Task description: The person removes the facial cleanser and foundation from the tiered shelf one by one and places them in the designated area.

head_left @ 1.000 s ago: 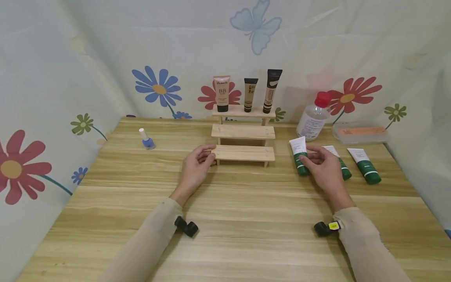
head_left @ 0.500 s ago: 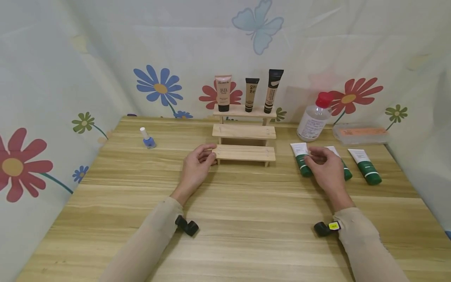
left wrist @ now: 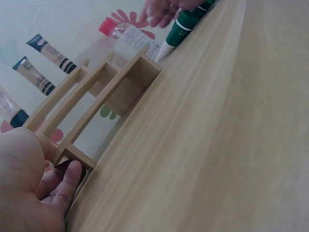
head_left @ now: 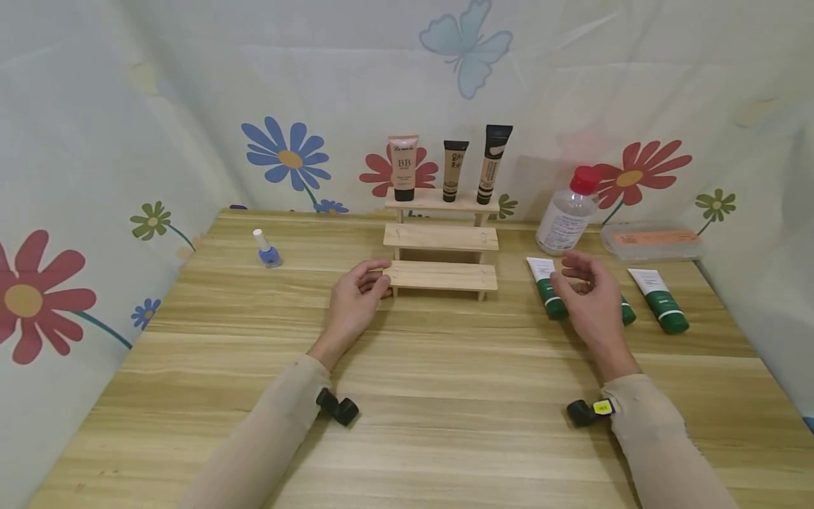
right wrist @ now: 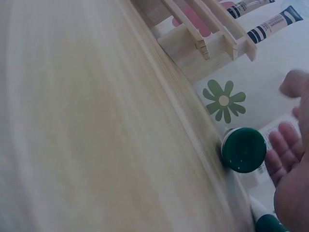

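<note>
My left hand (head_left: 356, 297) grips the left end of a three-step wooden display stand (head_left: 441, 276); in the left wrist view its fingers curl around the end of the lowest step. On the table lies a white-and-green squeeze tube (head_left: 548, 290), to the right of the stand. Just over its right side hovers my right hand (head_left: 594, 304), fingers loosely spread and holding nothing. The right wrist view shows the tube's green cap (right wrist: 244, 150) apart from the palm. A second such tube (head_left: 627, 311) is mostly hidden by that hand. Farther right lies a third tube (head_left: 659, 300).
The top step carries a pink BB cream tube (head_left: 403, 168), a small tan tube (head_left: 453, 171) and a taller black-capped tube (head_left: 492, 164). Behind the squeeze tubes stand a red-capped bottle (head_left: 566, 215) and a clear plastic case (head_left: 651, 242). Blue nail polish (head_left: 268, 254) stands at left.
The near squeeze tube, pinched a second ago, was lowered flat onto the table and let go. My right hand has opened and lifted slightly off it. My left hand stays on the stand.
</note>
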`<action>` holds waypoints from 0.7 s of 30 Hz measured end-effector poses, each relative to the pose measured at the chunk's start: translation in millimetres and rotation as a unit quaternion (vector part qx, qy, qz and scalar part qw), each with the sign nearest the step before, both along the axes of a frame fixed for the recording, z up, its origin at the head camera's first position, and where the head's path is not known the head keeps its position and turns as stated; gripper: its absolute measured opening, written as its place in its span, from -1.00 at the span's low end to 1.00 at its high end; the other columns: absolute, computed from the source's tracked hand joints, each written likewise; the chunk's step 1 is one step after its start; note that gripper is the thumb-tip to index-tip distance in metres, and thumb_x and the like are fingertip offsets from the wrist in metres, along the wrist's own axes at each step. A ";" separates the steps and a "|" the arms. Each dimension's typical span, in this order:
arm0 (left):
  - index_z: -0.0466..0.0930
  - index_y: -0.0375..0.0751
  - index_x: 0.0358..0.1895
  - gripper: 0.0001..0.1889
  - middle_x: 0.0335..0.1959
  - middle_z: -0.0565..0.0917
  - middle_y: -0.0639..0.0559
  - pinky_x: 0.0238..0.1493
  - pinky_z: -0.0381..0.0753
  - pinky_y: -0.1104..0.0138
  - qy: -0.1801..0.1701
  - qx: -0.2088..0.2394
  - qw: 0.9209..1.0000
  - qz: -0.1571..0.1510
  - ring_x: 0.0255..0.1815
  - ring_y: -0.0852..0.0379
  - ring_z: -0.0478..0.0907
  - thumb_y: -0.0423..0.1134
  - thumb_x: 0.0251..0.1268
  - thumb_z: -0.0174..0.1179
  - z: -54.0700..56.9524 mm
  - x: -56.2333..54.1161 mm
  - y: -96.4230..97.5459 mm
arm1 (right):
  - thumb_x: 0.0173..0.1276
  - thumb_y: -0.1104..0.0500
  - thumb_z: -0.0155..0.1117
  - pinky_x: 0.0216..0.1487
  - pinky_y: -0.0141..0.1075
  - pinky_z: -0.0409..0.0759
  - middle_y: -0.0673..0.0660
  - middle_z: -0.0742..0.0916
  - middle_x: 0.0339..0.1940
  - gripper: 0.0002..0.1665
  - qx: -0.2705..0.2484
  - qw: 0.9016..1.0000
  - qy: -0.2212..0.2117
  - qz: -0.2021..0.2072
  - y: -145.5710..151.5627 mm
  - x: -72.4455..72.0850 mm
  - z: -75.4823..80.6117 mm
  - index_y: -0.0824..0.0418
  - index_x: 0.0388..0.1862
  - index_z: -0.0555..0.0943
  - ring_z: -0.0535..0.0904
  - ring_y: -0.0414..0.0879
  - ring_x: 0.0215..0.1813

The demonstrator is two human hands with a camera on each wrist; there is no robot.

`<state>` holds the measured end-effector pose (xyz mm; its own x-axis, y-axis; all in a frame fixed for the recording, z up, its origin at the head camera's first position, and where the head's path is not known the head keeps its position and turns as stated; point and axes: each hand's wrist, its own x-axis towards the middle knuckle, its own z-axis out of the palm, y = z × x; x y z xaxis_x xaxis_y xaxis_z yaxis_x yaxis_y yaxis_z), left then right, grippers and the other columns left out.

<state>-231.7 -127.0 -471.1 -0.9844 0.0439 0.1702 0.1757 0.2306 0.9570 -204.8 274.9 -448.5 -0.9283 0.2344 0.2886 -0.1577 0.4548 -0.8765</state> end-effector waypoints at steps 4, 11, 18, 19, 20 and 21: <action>0.74 -0.08 0.34 -0.72 0.06 0.83 -0.14 0.11 0.89 0.31 -0.005 0.004 1.000 -0.001 0.08 -0.05 0.84 -0.26 0.73 0.27 0.8 -0.2 -2.0 | 0.58 0.23 0.47 0.14 -0.53 0.64 0.20 0.69 0.34 -0.37 -0.078 0.995 0.059 0.033 -7.8 -4.0 10.3 0.19 0.56 0.55 0.64 -0.06 0.29; 0.74 -0.09 0.34 -0.72 0.08 0.82 -0.14 0.11 0.89 0.32 -0.011 0.014 1.000 -0.008 0.09 -0.05 0.83 -0.28 0.72 0.28 -0.9 0.6 0.9 | 0.57 0.29 0.48 0.30 -0.50 0.72 0.19 0.69 0.43 -0.36 -0.121 0.985 0.106 0.062 -22.1 -14.0 37.9 0.06 0.55 0.54 0.66 -0.01 0.41; 0.74 -0.09 0.35 -0.72 0.10 0.82 -0.14 0.13 0.88 0.32 -0.003 0.010 1.000 -0.008 0.11 -0.05 0.82 -0.28 0.73 0.27 -0.8 -0.1 -1.6 | 0.58 0.23 0.50 0.34 -0.42 0.75 0.19 0.70 0.40 -0.36 -0.124 0.979 0.135 0.086 -47.4 -47.1 66.0 0.12 0.55 0.53 0.66 0.10 0.43; 0.74 -0.09 0.35 -0.72 0.10 0.82 -0.13 0.13 0.88 0.31 -0.002 0.009 1.000 -0.007 0.10 -0.04 0.82 -0.27 0.73 0.27 -0.5 0.0 -1.8 | 0.58 0.22 0.50 0.36 -0.40 0.74 0.16 0.71 0.39 -0.36 -0.123 0.979 0.135 0.087 -51.0 -52.8 69.3 0.13 0.55 0.53 0.67 0.07 0.42; 0.74 -0.08 0.34 -0.72 0.09 0.82 -0.13 0.13 0.88 0.31 -0.002 0.008 1.000 -0.006 0.10 -0.04 0.82 -0.27 0.73 0.27 -0.1 0.4 -1.8 | 0.58 0.21 0.50 0.36 -0.39 0.74 0.14 0.71 0.38 -0.37 -0.122 0.979 0.135 0.088 -54.7 -58.5 72.3 0.12 0.55 0.53 0.67 0.05 0.42; 0.74 -0.08 0.34 -0.72 0.08 0.82 -0.13 0.13 0.89 0.31 -0.002 0.007 1.000 -0.005 0.09 -0.04 0.83 -0.27 0.73 0.27 -0.1 0.6 -1.8 | 0.58 0.23 0.49 0.37 -0.37 0.75 0.14 0.72 0.36 -0.38 -0.126 0.978 0.136 0.091 -58.1 -64.0 74.9 0.14 0.54 0.54 0.68 0.07 0.41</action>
